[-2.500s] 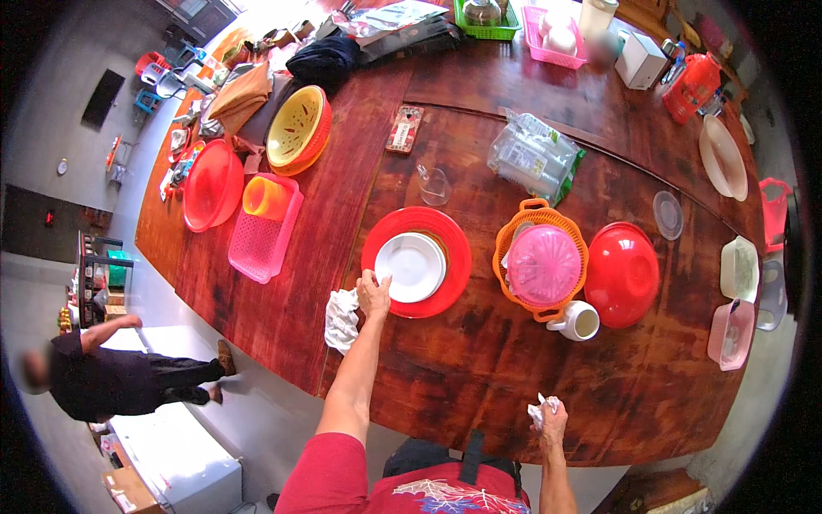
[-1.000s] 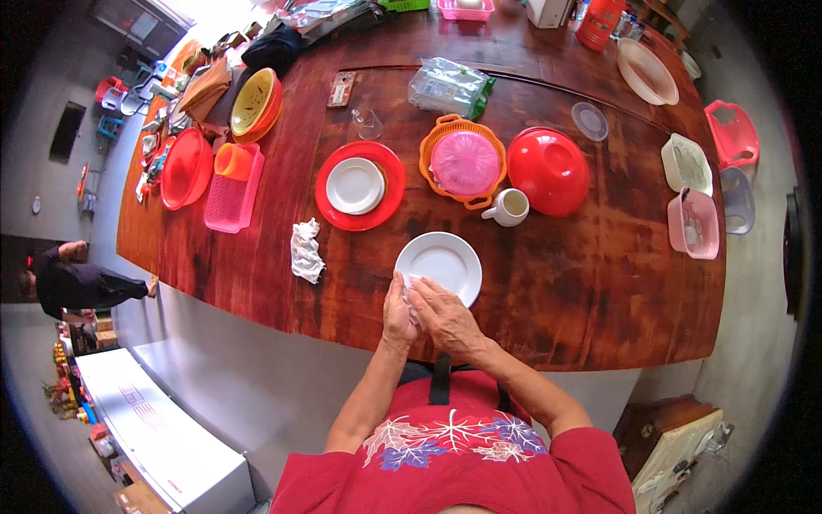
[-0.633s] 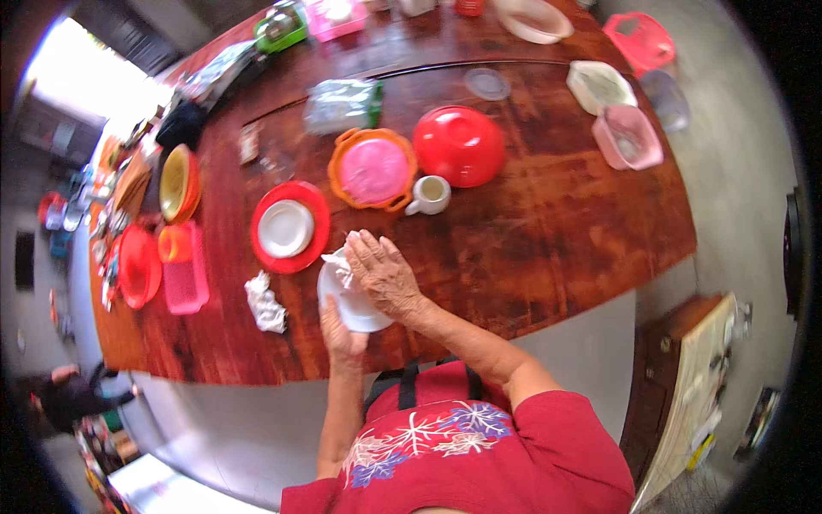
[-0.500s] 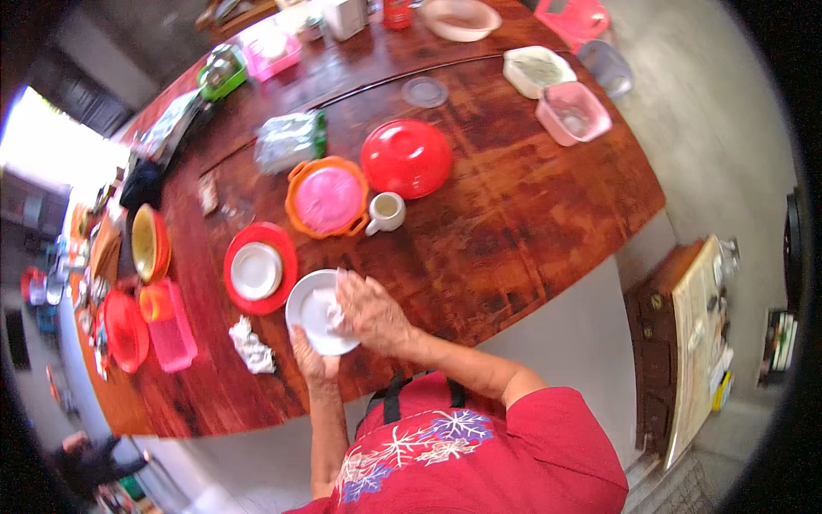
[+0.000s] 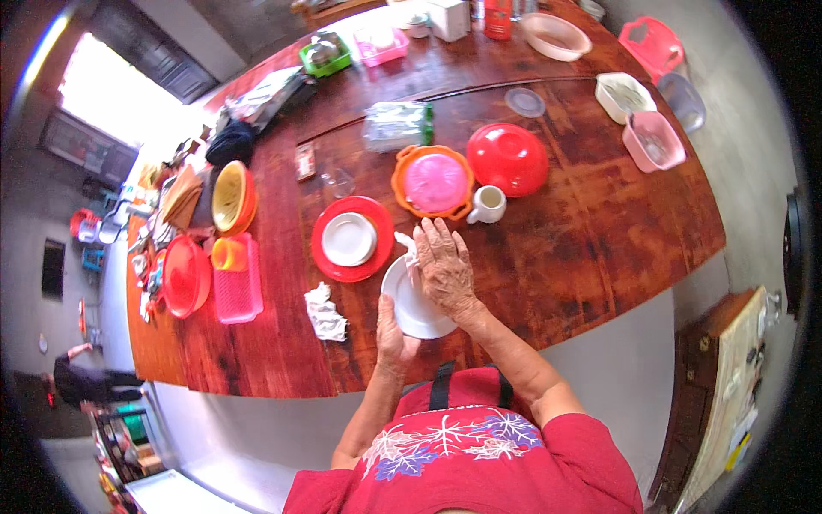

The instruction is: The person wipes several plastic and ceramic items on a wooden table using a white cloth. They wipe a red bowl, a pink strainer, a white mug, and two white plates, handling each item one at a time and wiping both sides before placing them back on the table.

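A white plate is tilted in front of me at the table's near side. My left hand grips its near left rim, thumb on the upper face. Across the plate's far right part lies my right hand, its fingers stretched over a crumpled white cloth or tissue pressed to the plate. The palm hides most of that cloth. Left of the plate, small white plates sit on a red plate. Another crumpled white cloth lies nearby. Beyond my right hand stands a white mug.
On the wooden table are an orange basin with a pink lid, a red bowl, a clear package, a pink basket and a yellow-orange bowl. Pink and white tubs sit at far right.
The whole view has shifted, so the table's things appear farther right. My right hand has slid with the cloth toward the plate's far edge. My left hand keeps its hold on the rim.
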`<action>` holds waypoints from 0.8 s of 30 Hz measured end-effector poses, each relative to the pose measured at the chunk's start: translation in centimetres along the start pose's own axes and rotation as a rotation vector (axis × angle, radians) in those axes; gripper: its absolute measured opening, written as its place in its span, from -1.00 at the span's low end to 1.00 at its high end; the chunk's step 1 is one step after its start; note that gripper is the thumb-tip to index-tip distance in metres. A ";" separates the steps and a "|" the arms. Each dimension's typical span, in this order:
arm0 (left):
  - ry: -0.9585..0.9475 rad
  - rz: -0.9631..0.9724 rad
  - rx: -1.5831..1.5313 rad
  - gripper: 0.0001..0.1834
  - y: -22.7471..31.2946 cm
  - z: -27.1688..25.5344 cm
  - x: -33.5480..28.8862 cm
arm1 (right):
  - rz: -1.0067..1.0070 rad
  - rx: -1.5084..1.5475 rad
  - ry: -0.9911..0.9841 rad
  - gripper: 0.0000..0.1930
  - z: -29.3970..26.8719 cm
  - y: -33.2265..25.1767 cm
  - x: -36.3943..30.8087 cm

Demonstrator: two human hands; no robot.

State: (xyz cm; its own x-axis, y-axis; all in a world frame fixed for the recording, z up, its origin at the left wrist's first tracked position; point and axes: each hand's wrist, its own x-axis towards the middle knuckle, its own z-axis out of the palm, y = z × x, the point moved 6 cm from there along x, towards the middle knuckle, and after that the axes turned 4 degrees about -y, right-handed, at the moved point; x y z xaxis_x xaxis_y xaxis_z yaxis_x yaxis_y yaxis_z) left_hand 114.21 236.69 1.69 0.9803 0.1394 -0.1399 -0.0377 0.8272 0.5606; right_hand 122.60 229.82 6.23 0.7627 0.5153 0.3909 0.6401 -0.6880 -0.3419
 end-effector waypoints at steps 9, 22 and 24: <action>0.326 0.148 -0.168 -0.33 4.3 -6.8 -5.1 | -0.477 0.270 -0.288 -0.53 1.5 -12.0 -4.5; 0.352 0.071 -0.172 -0.34 4.4 -6.2 -9.4 | -0.571 0.223 -0.243 -0.56 0.0 -13.7 -4.9; 0.339 0.136 -0.117 -0.32 4.3 -5.5 -9.5 | -0.535 0.192 -0.173 -0.54 -0.1 -14.0 -3.5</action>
State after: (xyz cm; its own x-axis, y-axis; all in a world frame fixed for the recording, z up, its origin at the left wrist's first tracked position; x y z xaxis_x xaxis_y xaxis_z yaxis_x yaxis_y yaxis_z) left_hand 103.63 241.97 0.94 0.8457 0.4078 -0.3442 -0.2038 0.8429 0.4980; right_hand 111.00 237.62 9.70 0.3231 0.8519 0.4120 0.9328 -0.2133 -0.2905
